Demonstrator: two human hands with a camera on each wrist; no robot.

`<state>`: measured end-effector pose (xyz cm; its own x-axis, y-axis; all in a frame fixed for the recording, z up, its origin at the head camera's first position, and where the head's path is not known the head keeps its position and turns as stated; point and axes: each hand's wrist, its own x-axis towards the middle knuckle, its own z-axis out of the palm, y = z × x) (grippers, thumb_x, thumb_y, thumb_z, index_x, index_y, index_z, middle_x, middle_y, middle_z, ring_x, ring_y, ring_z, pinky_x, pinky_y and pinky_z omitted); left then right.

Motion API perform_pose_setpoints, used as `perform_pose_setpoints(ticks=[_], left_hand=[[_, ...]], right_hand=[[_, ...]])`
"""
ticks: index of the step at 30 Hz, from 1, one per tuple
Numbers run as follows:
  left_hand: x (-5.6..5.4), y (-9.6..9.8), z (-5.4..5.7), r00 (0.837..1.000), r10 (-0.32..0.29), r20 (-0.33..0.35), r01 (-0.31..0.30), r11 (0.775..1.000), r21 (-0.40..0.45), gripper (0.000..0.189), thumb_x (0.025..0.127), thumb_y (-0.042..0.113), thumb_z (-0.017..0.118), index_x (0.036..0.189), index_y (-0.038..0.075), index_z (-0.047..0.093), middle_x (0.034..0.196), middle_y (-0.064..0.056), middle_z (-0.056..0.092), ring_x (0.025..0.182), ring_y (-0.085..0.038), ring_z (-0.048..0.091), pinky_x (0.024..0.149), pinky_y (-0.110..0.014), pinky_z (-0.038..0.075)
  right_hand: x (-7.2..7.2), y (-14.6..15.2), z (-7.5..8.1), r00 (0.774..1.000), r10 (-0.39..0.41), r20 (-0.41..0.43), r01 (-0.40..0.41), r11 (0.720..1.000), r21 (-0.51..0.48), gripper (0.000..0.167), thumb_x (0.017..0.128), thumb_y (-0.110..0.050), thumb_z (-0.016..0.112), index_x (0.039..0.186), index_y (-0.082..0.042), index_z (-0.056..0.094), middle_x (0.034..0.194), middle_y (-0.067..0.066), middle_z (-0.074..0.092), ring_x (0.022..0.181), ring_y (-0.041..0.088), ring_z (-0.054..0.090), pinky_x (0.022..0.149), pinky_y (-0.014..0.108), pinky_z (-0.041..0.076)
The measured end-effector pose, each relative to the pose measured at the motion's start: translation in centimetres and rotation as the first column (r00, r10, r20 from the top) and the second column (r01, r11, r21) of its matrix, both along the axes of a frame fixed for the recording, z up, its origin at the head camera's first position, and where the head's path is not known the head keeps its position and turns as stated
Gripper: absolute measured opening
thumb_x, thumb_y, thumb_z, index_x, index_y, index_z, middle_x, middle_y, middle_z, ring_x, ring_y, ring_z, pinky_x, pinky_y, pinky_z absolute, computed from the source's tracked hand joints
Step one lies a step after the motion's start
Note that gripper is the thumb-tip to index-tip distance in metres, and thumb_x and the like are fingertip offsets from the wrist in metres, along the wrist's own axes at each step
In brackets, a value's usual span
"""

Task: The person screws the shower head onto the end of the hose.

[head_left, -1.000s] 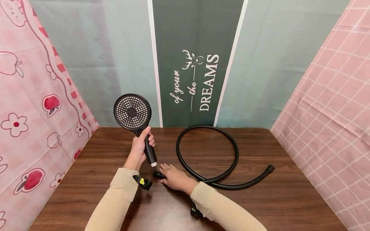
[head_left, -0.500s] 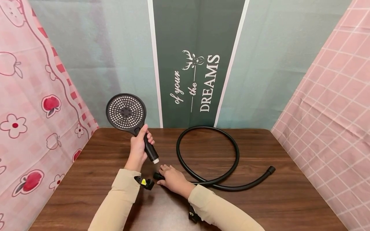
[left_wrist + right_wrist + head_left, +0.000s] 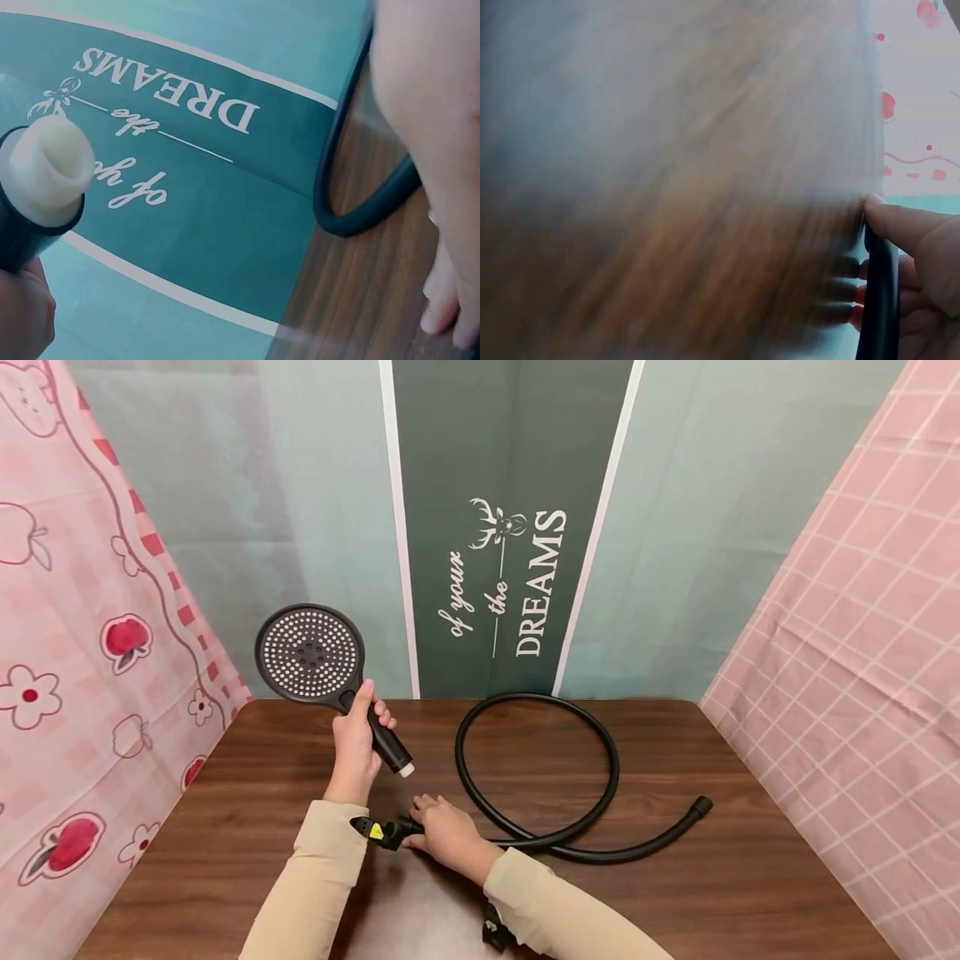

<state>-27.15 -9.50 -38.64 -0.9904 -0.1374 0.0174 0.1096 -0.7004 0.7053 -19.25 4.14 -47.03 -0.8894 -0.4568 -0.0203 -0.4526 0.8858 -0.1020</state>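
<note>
In the head view my left hand [image 3: 354,748] grips the handle of a black shower head [image 3: 310,653]. Its round face with pale nozzles is turned toward the camera, tilted up to the left above the table. The white inlet at the handle's foot, a hollow fitting [image 3: 54,169] in the left wrist view, points down and right. Just below it, low over the tabletop, my right hand [image 3: 450,835] holds one end of a black shower hose [image 3: 613,764]. Thumb and fingers lie on both sides of the hose in the right wrist view. Inlet and hose end are apart.
The hose lies in one loop on the brown wooden table [image 3: 750,893], its other end [image 3: 702,806] to the right. A green fabric backdrop [image 3: 517,443] stands behind. Pink cloths hang on both sides. Black wrist cameras [image 3: 377,832] are strapped to the sleeves.
The shower head has swung left and tilted further, so its inlet has risen a little to the right. My right hand has stayed nearly in place on the hose.
</note>
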Motion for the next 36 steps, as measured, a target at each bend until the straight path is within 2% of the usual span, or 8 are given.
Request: perform_pose_setpoints(ticks=[7,13,17,21,24,31,34,36], left_hand=[[0.4,0.2,0.2,1.000,0.012,-0.015,-0.012,1.000,0.028,0.031,0.094,0.034,0.068,0.081,0.011,0.053,0.057,0.002,0.051,0.046,-0.007,0.048,0.048,-0.019,0.046],[0.6,0.1,0.5,0.999,0.049,-0.023,-0.049,0.999,0.007,0.031,0.094,0.033,0.069,0.080,0.011,0.053,0.056,0.002,0.052,0.046,-0.007,0.048,0.048,-0.019,0.047],[0.5,-0.4,0.8,0.996,0.078,-0.031,-0.078,0.997,0.001,0.030,0.095,0.032,0.067,0.079,0.011,0.053,0.055,0.003,0.052,0.045,-0.007,0.048,0.048,-0.019,0.047],[0.5,-0.9,1.1,0.995,0.099,-0.034,-0.098,0.995,0.024,0.031,0.094,0.032,0.069,0.079,0.010,0.053,0.055,0.002,0.052,0.044,-0.007,0.048,0.047,-0.019,0.047],[0.4,-1.1,1.2,0.994,0.101,-0.032,-0.100,0.994,0.038,0.031,0.094,0.032,0.069,0.078,0.010,0.053,0.055,0.002,0.052,0.044,-0.007,0.048,0.046,-0.019,0.046],[0.0,-1.2,1.4,0.994,0.097,-0.055,-0.096,0.995,0.030,0.030,0.095,0.031,0.067,0.079,0.010,0.053,0.056,0.002,0.053,0.045,-0.006,0.049,0.047,-0.019,0.047],[-0.2,-1.1,1.6,0.993,0.095,-0.063,-0.093,0.995,0.026,0.031,0.095,0.032,0.067,0.078,0.010,0.053,0.056,0.003,0.052,0.045,-0.006,0.048,0.047,-0.019,0.047],[-0.3,-1.0,1.7,0.993,0.098,-0.062,-0.096,0.995,0.028,0.031,0.095,0.032,0.067,0.078,0.010,0.053,0.055,0.002,0.052,0.045,-0.007,0.048,0.047,-0.019,0.047]], right_hand=[[0.2,-0.4,-0.3,0.999,-0.023,0.049,0.026,0.999,-0.046,0.045,0.091,-0.039,0.070,0.127,-0.014,0.068,0.140,0.001,0.061,0.133,0.016,0.055,0.113,0.028,0.043],[-0.4,-0.1,-0.2,0.988,-0.051,0.144,0.082,0.973,-0.216,0.037,0.088,-0.033,0.074,0.120,-0.013,0.072,0.137,0.003,0.063,0.131,0.023,0.058,0.108,0.036,0.048],[-1.2,0.5,0.2,0.978,-0.039,0.203,0.114,0.920,-0.374,0.037,0.090,-0.030,0.073,0.118,-0.006,0.072,0.136,0.007,0.063,0.133,0.024,0.056,0.110,0.040,0.046],[-1.5,1.1,1.0,0.966,-0.023,0.256,0.159,0.837,-0.523,0.040,0.092,-0.027,0.071,0.122,0.000,0.068,0.136,0.012,0.062,0.132,0.027,0.056,0.108,0.044,0.048],[-1.5,1.5,1.4,0.957,-0.016,0.289,0.192,0.784,-0.591,0.042,0.092,-0.025,0.071,0.123,0.002,0.067,0.137,0.015,0.061,0.131,0.030,0.057,0.105,0.046,0.049],[-1.8,2.3,2.3,0.949,-0.012,0.314,0.236,0.688,-0.686,0.037,0.091,-0.024,0.073,0.120,-0.001,0.070,0.132,0.013,0.065,0.131,0.029,0.056,0.102,0.043,0.052],[-1.9,2.6,2.9,0.946,-0.030,0.322,0.262,0.655,-0.709,0.030,0.090,-0.025,0.074,0.113,-0.005,0.074,0.119,0.012,0.072,0.112,0.026,0.068,0.087,0.036,0.058],[-1.9,2.9,3.2,0.945,-0.041,0.326,0.274,0.644,-0.714,0.027,0.089,-0.025,0.075,0.109,-0.007,0.076,0.109,0.010,0.075,0.096,0.019,0.069,0.076,0.030,0.058]])
